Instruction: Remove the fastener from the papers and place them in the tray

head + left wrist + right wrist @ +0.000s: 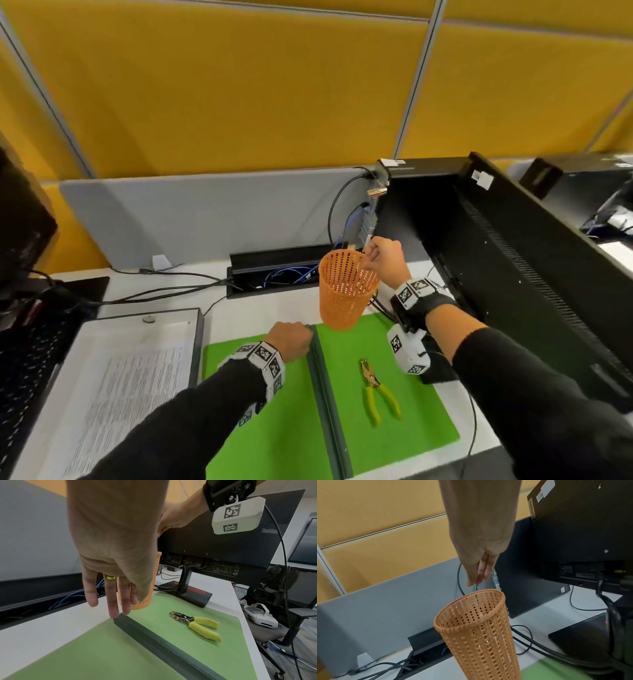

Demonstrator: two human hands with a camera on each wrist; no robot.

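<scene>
"ThinkVision" on monitor back (pixel 223 536), "Lenovo" on computer case label (pixel 532 509)

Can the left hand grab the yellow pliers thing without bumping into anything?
Probably yes. The left hand rests at the dark spine of the green folder; the yellow-handled tool lies just across it, with nothing standing between.

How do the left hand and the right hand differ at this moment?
The left hand is low, its fingers straight, touching the end of the dark spine on the green folder. The right hand is raised above the rim of the orange basket, fingers pointing down. Whether it holds anything is unclear. Both wear wrist bands with markers.
</scene>
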